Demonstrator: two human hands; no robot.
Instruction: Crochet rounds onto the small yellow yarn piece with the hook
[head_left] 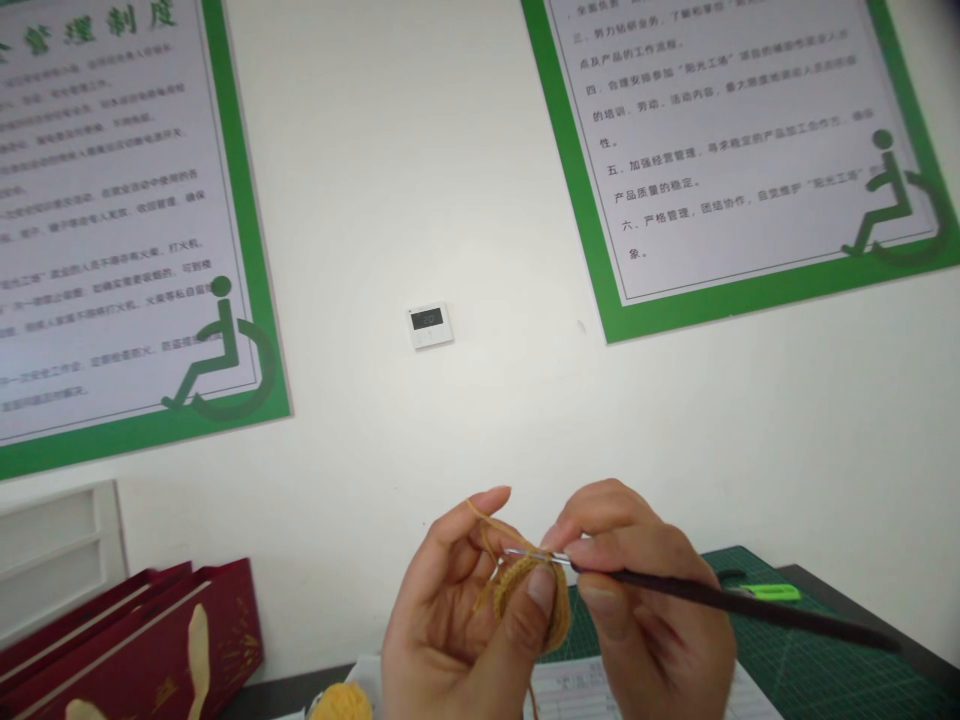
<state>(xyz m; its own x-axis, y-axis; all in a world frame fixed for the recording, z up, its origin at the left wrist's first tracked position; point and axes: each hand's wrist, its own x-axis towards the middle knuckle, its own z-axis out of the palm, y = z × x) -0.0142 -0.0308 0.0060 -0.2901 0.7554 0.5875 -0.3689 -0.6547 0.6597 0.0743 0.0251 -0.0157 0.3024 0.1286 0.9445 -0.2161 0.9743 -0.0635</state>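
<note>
One round mustard-yellow crocheted piece (559,606) is pinched in the left hand (457,615), and the right hand (671,640) holds a dark-handled metal crochet hook (712,597) across its upper edge, tip leftward.

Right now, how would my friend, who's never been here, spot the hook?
Start at the big white wall, then look down to the right hand. In its grip is the hook, its tip at the yellow yarn piece. It's the long thin one with a dark handle and shiny end, unlike the short green tool behind it.
</note>
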